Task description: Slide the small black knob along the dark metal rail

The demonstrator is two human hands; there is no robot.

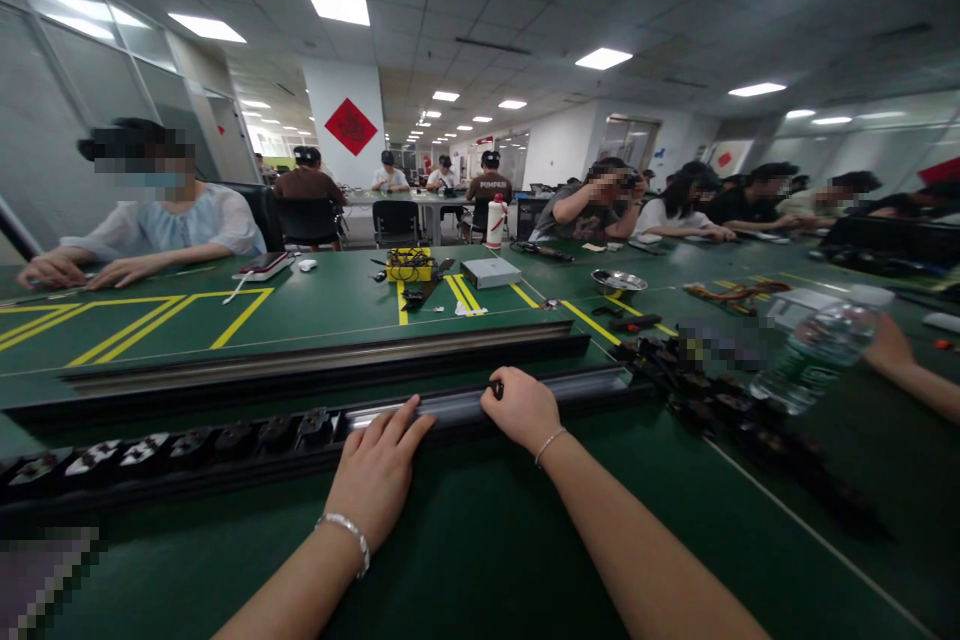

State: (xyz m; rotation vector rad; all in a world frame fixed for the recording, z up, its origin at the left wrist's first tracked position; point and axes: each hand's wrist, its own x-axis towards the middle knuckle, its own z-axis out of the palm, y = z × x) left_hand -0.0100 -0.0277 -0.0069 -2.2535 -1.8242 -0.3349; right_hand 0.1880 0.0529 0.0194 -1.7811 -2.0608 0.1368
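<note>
A long black rail (pixel 465 407) with a grey channel lies across the green table in front of me, and several black and white socket modules (pixel 150 448) sit in its left part. My left hand (pixel 375 475) rests flat on the rail's near edge with fingers stretched out. My right hand (pixel 521 408) is closed in a fist on the rail, pinching a small black part (pixel 496 387) at its top. A second, longer rail (pixel 322 358) lies just behind.
A pile of black modules (pixel 705 385) lies to the right, and a person's hand (pixel 889 345) holds a tilted water bottle (pixel 821 345) there. Farther back are a yellow box (pixel 409 265), a grey box (pixel 490 271) and a metal bowl (pixel 618 281). Several people sit around the tables.
</note>
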